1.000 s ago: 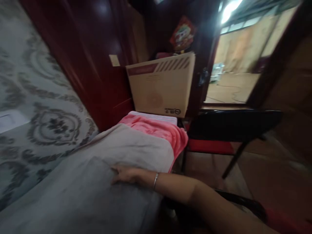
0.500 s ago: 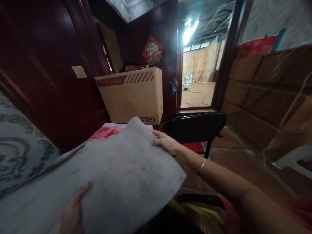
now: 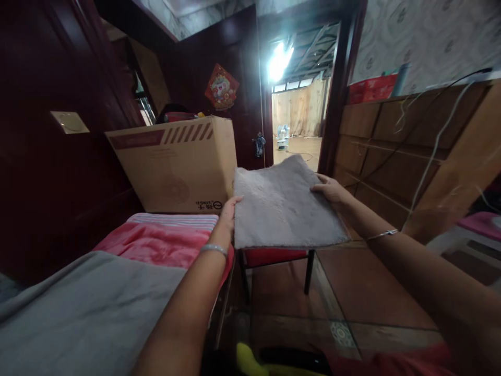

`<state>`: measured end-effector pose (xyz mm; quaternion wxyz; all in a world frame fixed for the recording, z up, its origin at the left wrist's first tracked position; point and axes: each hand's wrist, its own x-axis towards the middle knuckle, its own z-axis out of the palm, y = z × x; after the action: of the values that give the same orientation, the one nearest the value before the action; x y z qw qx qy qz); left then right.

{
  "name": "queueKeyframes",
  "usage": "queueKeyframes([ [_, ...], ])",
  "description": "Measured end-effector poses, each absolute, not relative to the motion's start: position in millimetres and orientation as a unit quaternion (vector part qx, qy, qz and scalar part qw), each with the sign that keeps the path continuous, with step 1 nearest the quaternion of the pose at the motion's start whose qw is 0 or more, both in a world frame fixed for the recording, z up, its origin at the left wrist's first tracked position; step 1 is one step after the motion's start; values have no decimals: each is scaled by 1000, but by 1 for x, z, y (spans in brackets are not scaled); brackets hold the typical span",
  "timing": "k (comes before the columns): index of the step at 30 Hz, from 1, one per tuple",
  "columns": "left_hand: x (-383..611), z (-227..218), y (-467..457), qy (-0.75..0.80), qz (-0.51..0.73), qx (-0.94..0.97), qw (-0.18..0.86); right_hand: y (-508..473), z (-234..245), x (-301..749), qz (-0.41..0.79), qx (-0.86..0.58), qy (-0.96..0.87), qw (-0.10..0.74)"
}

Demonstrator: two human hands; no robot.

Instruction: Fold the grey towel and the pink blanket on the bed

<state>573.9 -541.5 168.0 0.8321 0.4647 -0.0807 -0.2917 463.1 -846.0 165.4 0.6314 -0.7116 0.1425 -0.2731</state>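
A square piece of grey plush cloth (image 3: 285, 209) is spread between both hands over a chair with a red seat (image 3: 274, 256). At the cloth's left edge, my left hand (image 3: 229, 211) grips it, thumb on top. My right hand (image 3: 332, 189) pinches the upper right edge, the other fingers partly hidden beneath. The chair's back is covered by the cloth. To the left lies a larger grey cloth (image 3: 86, 292), over a pink blanket (image 3: 156, 243) with a striped edge.
A large cardboard box (image 3: 176, 167) stands behind the pink blanket. Wooden drawers (image 3: 399, 141) with hanging cables line the right side, a red basket (image 3: 370, 89) on top. A doorway opens ahead, with a fan (image 3: 282, 137) beyond. Tiled floor (image 3: 376, 287) lies at the right.
The plush cloth has moved right and away from the grey pile, now over the chair. My left hand has shifted to its left edge. The view has turned slightly right.
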Motion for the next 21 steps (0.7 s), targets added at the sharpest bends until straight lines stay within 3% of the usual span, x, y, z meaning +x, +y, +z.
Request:
queueKeyframes([
  [5, 584, 143, -563, -50, -277, 512, 811, -876, 127, 471, -304, -729, 182, 585],
  [10, 590, 147, -568, -109, -204, 550, 802, -896, 118, 476, -350, -725, 186, 563],
  [16, 586, 144, -573, -167, -106, 606, 771, -919, 110, 474, -304, -756, 164, 557],
  [21, 582, 142, -564, -113, -84, 672, 727, -924, 109, 479, -338, -802, 156, 468],
])
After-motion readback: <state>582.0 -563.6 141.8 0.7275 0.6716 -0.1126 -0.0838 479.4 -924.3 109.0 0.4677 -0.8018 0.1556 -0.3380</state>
